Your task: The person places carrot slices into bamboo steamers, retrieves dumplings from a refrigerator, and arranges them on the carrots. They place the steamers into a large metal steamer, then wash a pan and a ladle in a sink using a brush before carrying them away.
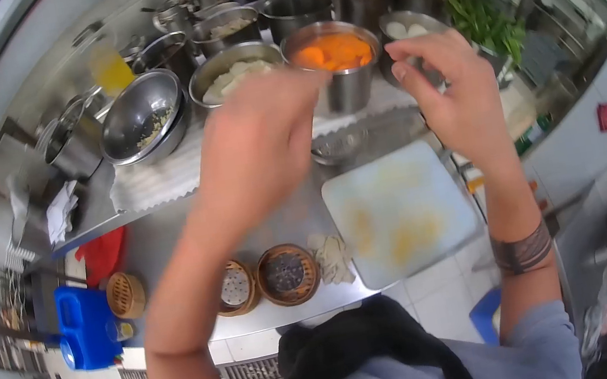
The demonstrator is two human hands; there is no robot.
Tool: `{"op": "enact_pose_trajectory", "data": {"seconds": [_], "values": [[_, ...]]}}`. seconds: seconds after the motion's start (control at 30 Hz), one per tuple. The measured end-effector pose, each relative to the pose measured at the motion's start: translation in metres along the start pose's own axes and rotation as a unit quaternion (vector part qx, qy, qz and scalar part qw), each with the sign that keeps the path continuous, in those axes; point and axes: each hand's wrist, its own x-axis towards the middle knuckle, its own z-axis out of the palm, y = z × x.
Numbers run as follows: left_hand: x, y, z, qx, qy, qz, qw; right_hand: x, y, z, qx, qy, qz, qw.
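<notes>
Smeared by motion, my left hand (255, 137) is raised in front of a pot of pale pieces (225, 82), its fingertips near a steel pot of orange pieces (337, 51). What it may hold cannot be made out. My right hand (454, 80) hovers by a pot with white round items (409, 29); a small gap shows between thumb and forefinger, with nothing visible in it. Below the hands lies a stained white cutting board (403, 209). Two round bamboo steamers (288, 275) sit left of it, partly behind my left forearm, beside a crumpled cloth (333, 258).
Steel bowls (143, 120) and several pots line the back counter. Green leaves (487, 26) lie at the back right. A blue container (85, 326), another bamboo steamer (124, 295) and a red item (104, 255) are at the left. A small steel bowl (339, 145) sits behind the board.
</notes>
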Motion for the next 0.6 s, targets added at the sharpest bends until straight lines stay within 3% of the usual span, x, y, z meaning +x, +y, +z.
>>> {"op": "enact_pose_trajectory", "data": {"seconds": [0.07,0.13,0.17,0.2,0.23,0.27,0.33,0.4,0.53,0.6], "values": [[0.058,-0.032,0.024,0.009,-0.11,-0.043,0.993,0.036,0.023,-0.006,0.041,-0.028,-0.043,0.998],[0.095,-0.047,0.027,-0.023,-0.28,-0.121,0.952,0.065,0.042,-0.008,0.046,-0.179,-0.016,0.983],[0.104,-0.05,0.026,-0.014,-0.276,-0.128,0.952,0.077,0.053,-0.005,0.047,-0.205,-0.032,0.977],[0.111,-0.052,0.025,-0.012,-0.35,-0.138,0.927,0.089,0.058,-0.004,0.051,-0.204,-0.04,0.977],[0.118,-0.054,0.025,-0.01,-0.421,-0.146,0.895,0.099,0.061,-0.003,0.05,-0.281,-0.029,0.958],[0.123,-0.061,0.026,-0.006,-0.419,-0.149,0.896,0.108,0.064,-0.002,0.046,-0.356,-0.018,0.933],[0.129,-0.07,0.029,-0.019,-0.48,-0.125,0.868,0.122,0.071,0.005,0.043,-0.376,-0.038,0.925],[0.136,-0.074,0.031,-0.019,-0.505,-0.142,0.851,0.134,0.068,0.013,0.025,-0.473,-0.091,0.876],[0.141,-0.076,0.031,-0.006,-0.55,-0.144,0.823,0.145,0.059,0.024,0.031,-0.523,-0.055,0.85],[0.139,-0.075,0.029,-0.004,-0.534,-0.136,0.834,0.145,0.055,0.026,-0.004,-0.535,-0.047,0.843]]}}
